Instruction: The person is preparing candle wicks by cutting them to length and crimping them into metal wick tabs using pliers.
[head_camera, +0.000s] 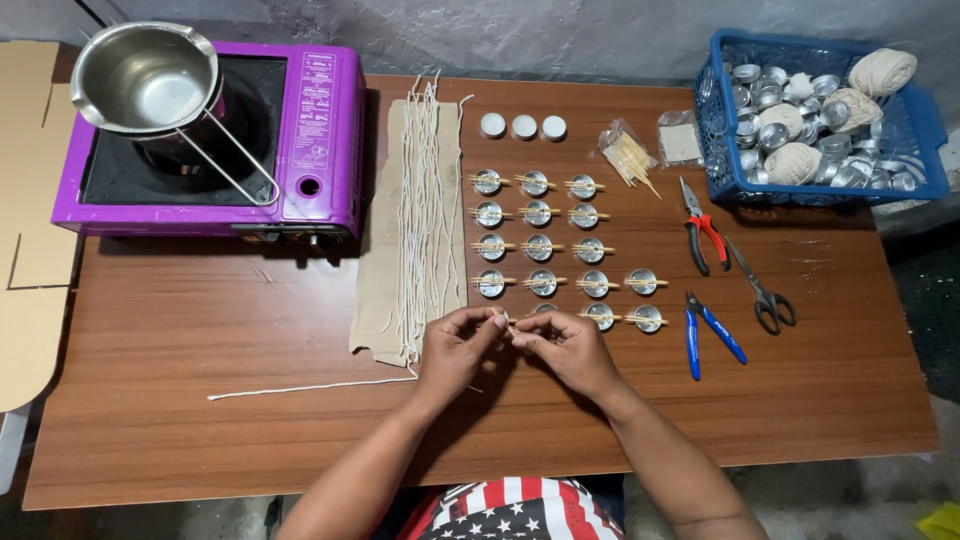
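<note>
My left hand (455, 345) and my right hand (568, 348) meet at the table's middle, fingertips pinched together on a small wooden stick (506, 323) at the near end of a grid of small metal cups (540, 248). Each cup has sticks laid across its rim. One cup (545, 309) sits just beyond my fingers, partly hidden. Several white wicks (425, 200) lie on a strip of brown paper (378, 250) to the left of my hands. A single long wick (300, 388) lies loose on the table at the near left.
A purple portable stove (320, 140) with a steel pouring pot (145, 80) stands far left. A blue basket (920, 140) of metal cups and string balls is far right. Red pliers (705, 235), scissors (765, 290), blue cutters (710, 335), a stick bundle (628, 155) and three white discs (523, 126) lie nearby.
</note>
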